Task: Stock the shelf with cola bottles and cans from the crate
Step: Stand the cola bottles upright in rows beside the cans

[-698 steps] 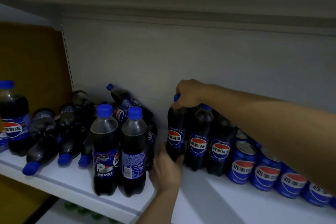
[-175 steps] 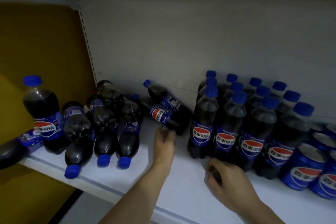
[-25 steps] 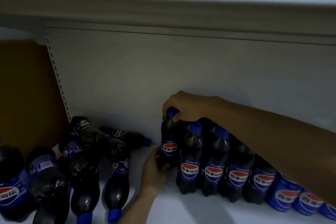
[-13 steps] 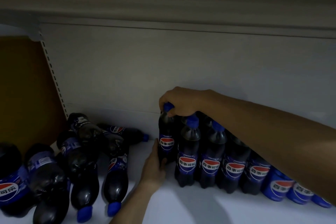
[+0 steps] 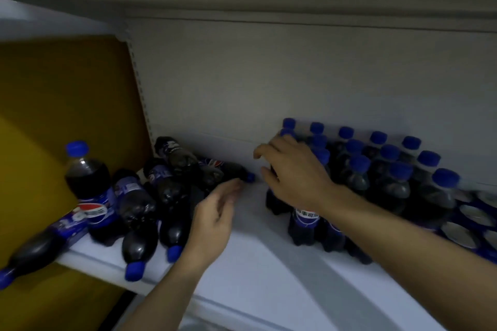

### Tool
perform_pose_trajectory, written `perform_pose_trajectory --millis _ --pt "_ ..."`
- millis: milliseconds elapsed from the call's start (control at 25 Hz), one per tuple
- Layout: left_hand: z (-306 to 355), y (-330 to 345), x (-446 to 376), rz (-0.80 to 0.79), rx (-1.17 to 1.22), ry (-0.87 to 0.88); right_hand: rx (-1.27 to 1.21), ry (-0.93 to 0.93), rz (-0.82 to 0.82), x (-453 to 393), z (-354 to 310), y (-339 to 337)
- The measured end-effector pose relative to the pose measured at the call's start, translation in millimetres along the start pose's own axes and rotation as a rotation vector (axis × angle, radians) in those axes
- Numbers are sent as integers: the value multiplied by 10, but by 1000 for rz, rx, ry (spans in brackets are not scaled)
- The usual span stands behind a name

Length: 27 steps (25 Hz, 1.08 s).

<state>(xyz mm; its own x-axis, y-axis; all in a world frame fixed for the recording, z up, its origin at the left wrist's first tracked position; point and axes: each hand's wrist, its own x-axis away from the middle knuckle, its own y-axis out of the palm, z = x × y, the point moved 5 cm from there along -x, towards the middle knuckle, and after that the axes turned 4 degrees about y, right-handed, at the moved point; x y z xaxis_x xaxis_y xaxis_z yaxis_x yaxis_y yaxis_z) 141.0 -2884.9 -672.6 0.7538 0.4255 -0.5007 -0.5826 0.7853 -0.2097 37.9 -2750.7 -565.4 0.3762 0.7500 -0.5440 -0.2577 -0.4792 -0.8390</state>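
Head view, the only one here: shelf [image 5: 269,285] is partly stocked. On the right, a block of upright bottles [image 5: 376,177] stands in rows against the back panel [image 5: 295,75], blue caps up, labels facing out on the front ones. Further right, cans [image 5: 468,220] sit at the frame edge, tops visible; can't count them. That part looks done. On the left, a pile of bottles lying down [image 5: 161,196] is jumbled on top of each other, caps pointing various ways. One big bottle [image 5: 91,191] stands upright at the far left, and one more bottle [image 5: 35,247] lies half off the shelf end, cap hanging past the edge; I'd say it could roll off. Left hand [image 5: 215,217] is empty, fingers loosely extended, reaching toward the pile, fingertips just beside the capped end of the rearmost lying bottle. Right hand [image 5: 290,174] is empty too, fingers loosely curled, hovering in front of the left end of the upright block; contact with a bottle can't be confirmed. Crate isn't in view, so no read on what's left in it. Judgement: past halfway; the remaining work is standing the pile up and closing the bare gap between pile and block.
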Motion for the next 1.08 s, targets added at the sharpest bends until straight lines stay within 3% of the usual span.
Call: perform_pose_trajectory --millis 80,200,280,400,480,600,800,960,1080 --pt "27 -365 113 102 -31 -4 -42 5 -90 105 -242 360" --pt "69 -721 305 113 -173 -10 -103 -31 -275 181 -584 883" --pt "126 -872 366 90 -280 10 -136 5 -248 97 -693 989" --pt "183 -1040 354 116 -357 38 -338 253 -153 -221 -737 1016" --pt "251 -1078 296 133 -405 88 -428 401 -264 -433 -735 1167" --pt "328 -1031 46 40 -570 186 -469 462 -402 -567 -718 1466" --pt "-136 -966 -414 -362 -1042 134 -694 674 -237 -519 -572 1680" --pt "-337 -916 -509 -363 -1204 143 -970 834 -98 -407 -467 1555" --pt "-450 -931 -598 -362 -1193 95 -999 846 -1 -267 -450 1362"
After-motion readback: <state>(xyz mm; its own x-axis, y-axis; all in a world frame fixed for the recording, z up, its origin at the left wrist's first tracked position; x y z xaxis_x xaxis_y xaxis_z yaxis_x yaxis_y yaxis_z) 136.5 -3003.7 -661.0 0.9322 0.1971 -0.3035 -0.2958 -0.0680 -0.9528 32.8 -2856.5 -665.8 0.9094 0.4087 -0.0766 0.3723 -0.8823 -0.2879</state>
